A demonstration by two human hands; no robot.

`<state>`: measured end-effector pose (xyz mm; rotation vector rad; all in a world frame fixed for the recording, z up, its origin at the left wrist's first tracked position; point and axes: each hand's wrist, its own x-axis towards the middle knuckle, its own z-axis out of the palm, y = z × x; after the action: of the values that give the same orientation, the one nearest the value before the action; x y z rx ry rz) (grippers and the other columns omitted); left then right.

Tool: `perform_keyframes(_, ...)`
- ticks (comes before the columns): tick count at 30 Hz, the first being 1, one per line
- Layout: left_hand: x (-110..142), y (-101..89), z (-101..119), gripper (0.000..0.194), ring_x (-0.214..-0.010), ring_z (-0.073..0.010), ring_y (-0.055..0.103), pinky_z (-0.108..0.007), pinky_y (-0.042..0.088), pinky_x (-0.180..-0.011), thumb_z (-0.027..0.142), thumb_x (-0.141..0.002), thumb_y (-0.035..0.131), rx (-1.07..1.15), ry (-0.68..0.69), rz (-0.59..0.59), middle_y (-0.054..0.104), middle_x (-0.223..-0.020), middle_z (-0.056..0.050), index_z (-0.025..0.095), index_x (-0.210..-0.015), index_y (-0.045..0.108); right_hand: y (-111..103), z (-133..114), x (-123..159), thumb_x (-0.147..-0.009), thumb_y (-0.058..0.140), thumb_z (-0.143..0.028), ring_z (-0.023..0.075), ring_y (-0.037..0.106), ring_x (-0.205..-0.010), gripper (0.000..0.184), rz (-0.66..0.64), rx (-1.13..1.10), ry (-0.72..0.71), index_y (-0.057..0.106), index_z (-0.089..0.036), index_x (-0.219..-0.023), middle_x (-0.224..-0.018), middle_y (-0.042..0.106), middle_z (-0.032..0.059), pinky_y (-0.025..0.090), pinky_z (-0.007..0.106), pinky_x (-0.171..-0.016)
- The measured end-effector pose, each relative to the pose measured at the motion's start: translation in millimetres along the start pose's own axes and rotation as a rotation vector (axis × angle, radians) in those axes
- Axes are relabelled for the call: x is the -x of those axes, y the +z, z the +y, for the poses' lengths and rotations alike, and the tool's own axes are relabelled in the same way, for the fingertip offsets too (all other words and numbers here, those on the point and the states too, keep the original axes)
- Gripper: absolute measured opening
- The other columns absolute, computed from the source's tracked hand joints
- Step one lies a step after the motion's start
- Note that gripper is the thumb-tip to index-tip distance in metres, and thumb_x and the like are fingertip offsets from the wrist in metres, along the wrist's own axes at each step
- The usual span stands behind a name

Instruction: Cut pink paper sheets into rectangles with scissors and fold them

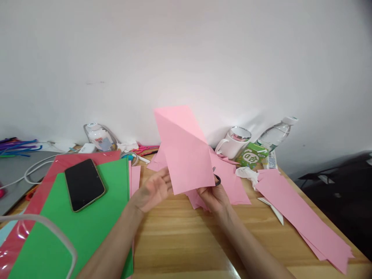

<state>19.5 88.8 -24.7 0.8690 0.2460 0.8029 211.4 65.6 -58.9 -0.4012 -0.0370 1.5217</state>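
A folded pink paper sheet (pixel 186 151) stands upright over the middle of the wooden table (pixel 180 240). My left hand (pixel 152 190) is at the sheet's lower left edge, palm up, fingers curled against the paper and holding it. My right hand (pixel 215 198) is under the sheet's lower right corner, closed round black-handled scissors (pixel 217 179). Only part of a handle loop shows; the blades are hidden behind the paper.
More pink sheets (pixel 232 182) lie behind, and long pink strips (pixel 302 213) at right. Green paper (pixel 87 228) on red paper carries a black phone (pixel 83 184) at left. A white mug (pixel 234 142), green packet (pixel 252 155), water bottle (pixel 274 135) and small jar (pixel 100 137) line the wall.
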Motion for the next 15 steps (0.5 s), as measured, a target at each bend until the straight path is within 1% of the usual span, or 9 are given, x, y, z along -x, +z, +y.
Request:
perform_keyframes(2,-1,4.5,-10,0.067,-0.108,-0.0299,0.054,-0.037,0.043,-0.085,0.042,-0.05,0.081,-0.14,-0.056,-0.086,0.063,-0.112,-0.014,0.016,-0.109,0.062,-1,0,-1,-0.06,0.067,0.002,0.0,0.057,-0.049,0.024,-0.005,-0.029,-0.028,0.054,-0.019,-0.058,-0.056,0.061,-0.0122,0.053,0.007,-0.058)
perform_keyframes(3,-2,7.3,-15,0.061,-0.106,-0.0298,0.055,-0.035,0.045,-0.081,0.038,-0.052,0.081,-0.199,-0.062,-0.113,0.063,-0.112,-0.015,0.016,-0.105,0.064,-1,1,-1,-0.061,0.066,0.002,0.0003,0.057,-0.05,0.025,-0.004,-0.042,-0.042,0.054,-0.019,-0.058,-0.056,0.061,-0.0124,0.053,0.007,-0.059)
perform_keyframes(5,-2,14.0,-23,0.052,-0.101,-0.0278,0.058,-0.033,0.046,-0.077,0.033,-0.055,0.081,-0.287,-0.007,-0.087,0.064,-0.111,-0.013,0.017,-0.102,0.064,0,3,0,-0.062,0.066,0.002,0.002,0.059,-0.053,0.025,0.001,-0.063,-0.067,0.054,-0.02,-0.058,-0.054,0.06,-0.0122,0.054,0.009,-0.06)
perform_keyframes(7,-2,21.3,-30,0.045,-0.097,-0.0249,0.06,-0.034,0.046,-0.079,0.032,-0.06,0.078,-0.381,0.091,0.023,0.065,-0.107,-0.01,0.019,-0.1,0.064,2,5,2,-0.063,0.066,0.001,0.0043,0.061,-0.056,0.024,0.008,-0.074,-0.081,0.055,-0.02,-0.06,-0.054,0.061,-0.0116,0.055,0.013,-0.061)
perform_keyframes(8,-2,24.8,-33,0.042,-0.098,-0.0247,0.059,-0.035,0.046,-0.082,0.032,-0.061,0.076,-0.454,0.105,0.065,0.066,-0.106,-0.009,0.02,-0.1,0.064,3,7,4,-0.064,0.066,0.0,0.0058,0.063,-0.059,0.023,0.009,-0.076,-0.081,0.056,-0.02,-0.061,-0.055,0.062,-0.0108,0.056,0.015,-0.063)
perform_keyframes(10,0,30.4,-39,0.036,-0.103,-0.0255,0.058,-0.039,0.043,-0.091,0.04,-0.065,0.072,-0.589,0.103,0.201,0.068,-0.101,-0.009,0.02,-0.094,0.066,7,11,7,-0.065,0.068,-0.003,0.0083,0.066,-0.066,0.019,0.036,-0.062,-0.072,0.06,-0.019,-0.068,-0.061,0.066,-0.008,0.057,0.019,-0.066)
perform_keyframes(13,1,34.2,-44,0.04,-0.113,-0.0254,0.052,-0.041,0.031,-0.105,0.053,-0.071,0.06,-0.682,0.092,0.412,0.069,-0.1,-0.009,0.02,-0.093,0.067,11,16,13,-0.063,0.071,-0.005,0.0107,0.067,-0.07,0.021,0.115,0.018,-0.048,0.062,-0.018,-0.077,-0.071,0.071,-0.0037,0.058,0.021,-0.068)
perform_keyframes(15,1,34.1,-46,0.043,-0.119,-0.0239,0.048,-0.04,0.026,-0.109,0.053,-0.073,0.058,-0.67,0.104,0.529,0.067,-0.106,-0.008,0.02,-0.1,0.065,14,19,15,-0.059,0.074,-0.005,0.0105,0.067,-0.067,0.023,0.141,0.061,-0.043,0.063,-0.018,-0.075,-0.071,0.071,-0.0036,0.058,0.02,-0.066)
